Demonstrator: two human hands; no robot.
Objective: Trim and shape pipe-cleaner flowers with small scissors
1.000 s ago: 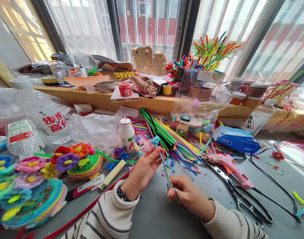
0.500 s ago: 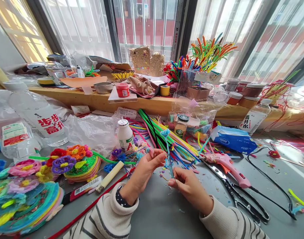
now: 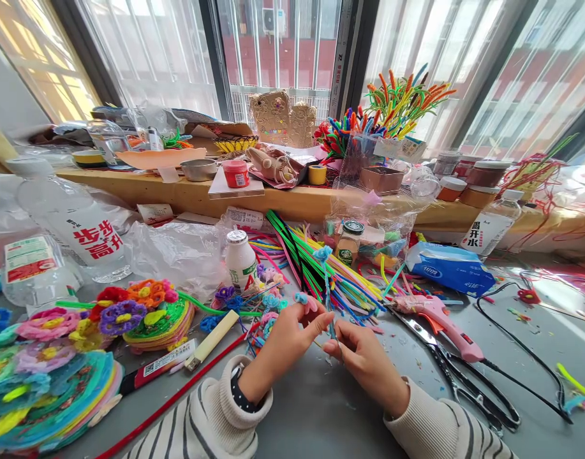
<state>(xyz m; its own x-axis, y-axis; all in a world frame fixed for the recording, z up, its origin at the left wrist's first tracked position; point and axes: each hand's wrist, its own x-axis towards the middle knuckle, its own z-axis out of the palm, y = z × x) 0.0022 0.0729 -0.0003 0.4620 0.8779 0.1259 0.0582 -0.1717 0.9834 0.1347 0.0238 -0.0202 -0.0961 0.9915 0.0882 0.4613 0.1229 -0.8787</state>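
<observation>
A light-blue pipe cleaner stem stands nearly upright between my hands, with a small curled blue tuft at its top. My right hand pinches the stem's lower end between thumb and fingers. From the other side, my left hand is closed, its thumb and fingertip meeting at the stem just above the right fingers. A small pink and blue fuzzy piece shows at the left hand's upper fingers; whether they grip it I cannot tell. Behind the hands lies a bundle of coloured pipe cleaners.
Scissors and a pink glue gun with its black cord lie to the right. Fuzzy flowers on round discs sit at left, near a cutter and a glue stick. A white bottle stands behind my left hand.
My left hand has moved right and down, from beside the stem to its lower part. The stem's top has shifted slightly right. My right hand stays almost in place.
</observation>
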